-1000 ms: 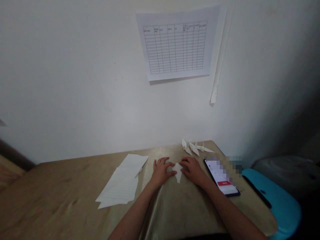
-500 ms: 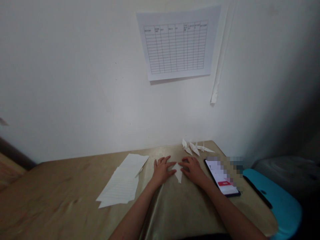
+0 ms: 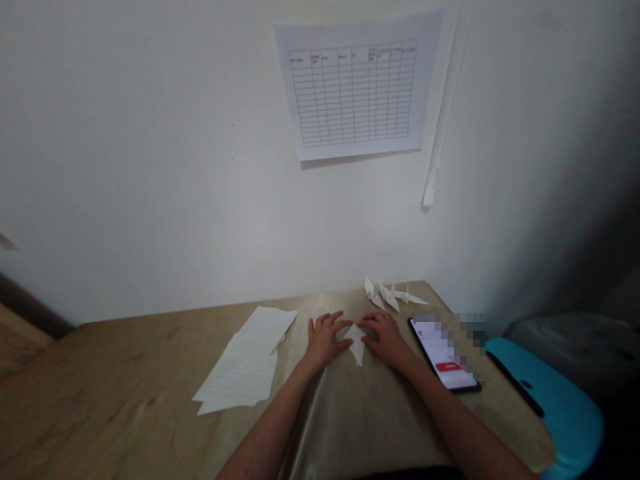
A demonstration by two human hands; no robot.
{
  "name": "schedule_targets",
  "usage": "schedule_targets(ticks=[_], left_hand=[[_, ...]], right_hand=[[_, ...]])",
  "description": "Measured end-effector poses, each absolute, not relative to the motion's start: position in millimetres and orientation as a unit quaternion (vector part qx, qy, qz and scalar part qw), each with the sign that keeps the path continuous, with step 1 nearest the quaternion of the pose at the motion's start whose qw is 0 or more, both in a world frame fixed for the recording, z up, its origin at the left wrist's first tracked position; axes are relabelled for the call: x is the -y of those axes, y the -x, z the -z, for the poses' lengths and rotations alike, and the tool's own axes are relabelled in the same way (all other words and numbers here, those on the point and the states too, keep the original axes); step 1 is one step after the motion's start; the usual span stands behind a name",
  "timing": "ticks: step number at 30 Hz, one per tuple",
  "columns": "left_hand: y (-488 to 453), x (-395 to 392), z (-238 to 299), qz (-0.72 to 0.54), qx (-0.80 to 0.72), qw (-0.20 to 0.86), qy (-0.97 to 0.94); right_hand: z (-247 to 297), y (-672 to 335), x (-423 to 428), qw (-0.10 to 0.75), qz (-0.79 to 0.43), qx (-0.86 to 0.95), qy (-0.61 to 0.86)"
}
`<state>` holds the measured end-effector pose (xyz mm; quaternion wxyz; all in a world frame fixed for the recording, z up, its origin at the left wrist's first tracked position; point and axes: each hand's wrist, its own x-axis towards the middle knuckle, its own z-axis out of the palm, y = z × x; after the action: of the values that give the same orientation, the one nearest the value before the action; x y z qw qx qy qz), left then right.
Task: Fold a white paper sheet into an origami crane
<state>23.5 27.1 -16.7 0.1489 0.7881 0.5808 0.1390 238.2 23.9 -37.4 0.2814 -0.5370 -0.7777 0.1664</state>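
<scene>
A small white folded paper [image 3: 357,347], kite-shaped with its narrow point toward me, lies on the table between my hands. At its left edge, my left hand [image 3: 325,339] grips it with thumb and index finger, the other fingers spread above. My right hand [image 3: 384,335] holds the opposite edge in the same way, index finger near the top and thumb lower down. Just beyond the right hand sit several folded paper cranes [image 3: 390,297]. Nearest the left hand on its outer side are loose sheets of lined paper [image 3: 240,370].
A phone [image 3: 445,357] with a lit screen rests right of my right forearm. Beyond the table's [image 3: 125,387] right edge is a turquoise object [image 3: 565,400], possibly a stool or chair. The white wall behind carries a printed table sheet [image 3: 355,93].
My right fingers have shifted very slightly at the paper's upper edge. The folded paper, the cranes, the sheets and the phone stay where they were.
</scene>
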Motion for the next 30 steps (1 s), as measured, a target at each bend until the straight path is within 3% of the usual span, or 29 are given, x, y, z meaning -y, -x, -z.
schedule_targets(ticks=[14,30], left_hand=[[-29,-24,14,-0.181,-0.567,0.158,-0.788],[-29,-25,24,-0.212,-0.536,0.110,-0.810]], right_hand=[[39,-232,-23,0.320,-0.109,0.787,0.517],[34,-233,-25,0.296,0.019,0.809,0.507]])
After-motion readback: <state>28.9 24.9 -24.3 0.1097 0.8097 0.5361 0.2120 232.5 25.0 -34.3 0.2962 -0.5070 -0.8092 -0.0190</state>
